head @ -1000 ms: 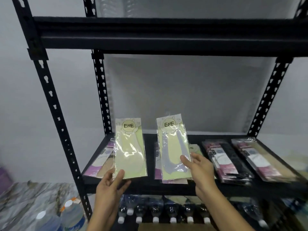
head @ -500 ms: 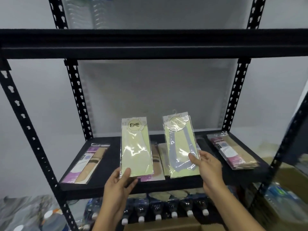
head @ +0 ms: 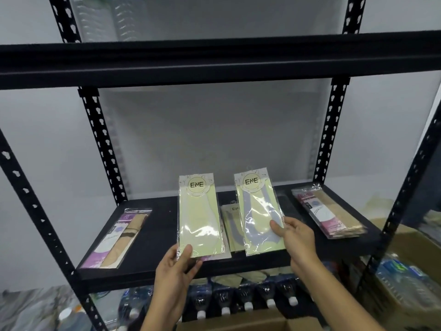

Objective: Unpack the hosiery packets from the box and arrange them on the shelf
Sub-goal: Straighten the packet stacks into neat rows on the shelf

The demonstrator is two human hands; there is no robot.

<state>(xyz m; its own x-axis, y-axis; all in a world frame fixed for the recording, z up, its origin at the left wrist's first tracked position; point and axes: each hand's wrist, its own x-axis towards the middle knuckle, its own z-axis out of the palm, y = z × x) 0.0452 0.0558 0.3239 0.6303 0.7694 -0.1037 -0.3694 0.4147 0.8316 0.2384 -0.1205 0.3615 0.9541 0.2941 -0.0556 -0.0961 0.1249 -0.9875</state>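
My left hand pinches a yellow packet, my right hand a grey-striped packet, both upright over the black shelf. Other packets lie flat there; pale wall behind, bottles beneath.

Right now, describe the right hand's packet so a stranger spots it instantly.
Find the black shelf. Two pale ENE packets are held upright over its front edge. The packet in the right hand shows a grey U; the left hand holds a plain one.
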